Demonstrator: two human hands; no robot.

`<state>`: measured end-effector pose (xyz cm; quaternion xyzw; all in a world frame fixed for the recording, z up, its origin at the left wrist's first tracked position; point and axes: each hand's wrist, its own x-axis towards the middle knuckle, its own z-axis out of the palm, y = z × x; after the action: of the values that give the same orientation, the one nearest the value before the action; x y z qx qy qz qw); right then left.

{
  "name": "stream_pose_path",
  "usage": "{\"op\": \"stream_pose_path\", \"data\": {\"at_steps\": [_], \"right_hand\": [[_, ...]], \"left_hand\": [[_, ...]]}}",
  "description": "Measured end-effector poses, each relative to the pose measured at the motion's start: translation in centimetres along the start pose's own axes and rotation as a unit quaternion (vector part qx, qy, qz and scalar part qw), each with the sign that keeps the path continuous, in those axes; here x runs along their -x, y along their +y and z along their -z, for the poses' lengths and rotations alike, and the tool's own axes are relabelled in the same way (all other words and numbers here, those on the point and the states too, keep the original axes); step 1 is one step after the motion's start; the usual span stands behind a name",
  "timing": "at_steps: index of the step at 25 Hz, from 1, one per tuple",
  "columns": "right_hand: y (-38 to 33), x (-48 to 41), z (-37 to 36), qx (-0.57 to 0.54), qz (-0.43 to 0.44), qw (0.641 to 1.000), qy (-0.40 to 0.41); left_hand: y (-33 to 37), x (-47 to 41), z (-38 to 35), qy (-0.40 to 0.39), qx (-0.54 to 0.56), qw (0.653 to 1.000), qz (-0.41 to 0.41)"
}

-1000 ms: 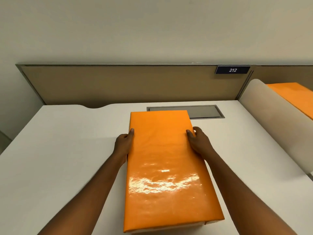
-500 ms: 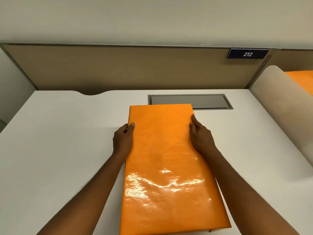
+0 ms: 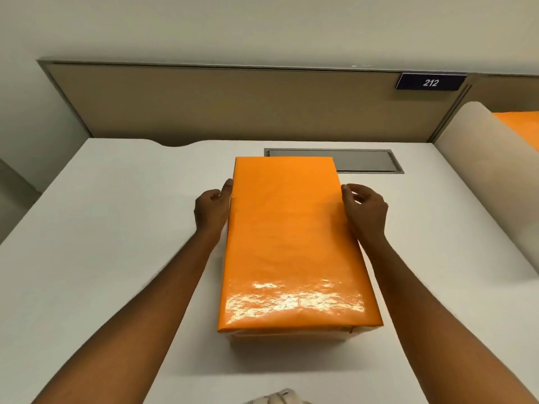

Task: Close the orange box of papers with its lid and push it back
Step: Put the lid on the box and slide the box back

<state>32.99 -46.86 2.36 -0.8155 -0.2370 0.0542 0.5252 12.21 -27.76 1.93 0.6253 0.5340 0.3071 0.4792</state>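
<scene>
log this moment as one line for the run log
orange box: lid on, far end over grey desk hatch | left hand: at left edge | right hand: at right edge, fingers curled | stage: pushing back

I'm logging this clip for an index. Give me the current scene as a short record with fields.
setting: white desk with beige partition
box: orange box, lid on, lengthwise toward partition
left hand: left hand at box's left side
right hand: right hand at its right side, fingers curled
behind box: grey hatch, partly covered
sign: plate reading 212
</scene>
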Motion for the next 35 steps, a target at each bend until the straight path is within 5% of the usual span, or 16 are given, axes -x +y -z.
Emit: {"op": "stream_pose_path", "data": {"at_steps": [4,10,22,27,35], "right_hand": [[2.6,6.1,4.1,-0.061,-0.054,0.996,-0.037],[5.8,13.1,5.6,-0.271,-0.171,0.931,-0.173],[6.4,13.3,5.5,-0.327,-0.179,0.904,-0.207],[7.0,14.0,6.1,-0.347,-0.157,0.882,-0.279],[7.5,16.0,5.5,-0.388,-0.15,0.88,-0.228]], "left_hand": [[-2.7,6.4,3.8,-0.093,0.038,0.994,0.048],[-6.3,14.3,5.5,-0.196,0.204,0.941,0.185],[-7.1,15.2,4.3,-0.124,0.203,0.957,0.166],[-8.3,16.8,5.0,-0.129,0.331,0.924,0.143],[-10.3,19.2,4.0,-0.119,0.342,0.929,0.07]]}}
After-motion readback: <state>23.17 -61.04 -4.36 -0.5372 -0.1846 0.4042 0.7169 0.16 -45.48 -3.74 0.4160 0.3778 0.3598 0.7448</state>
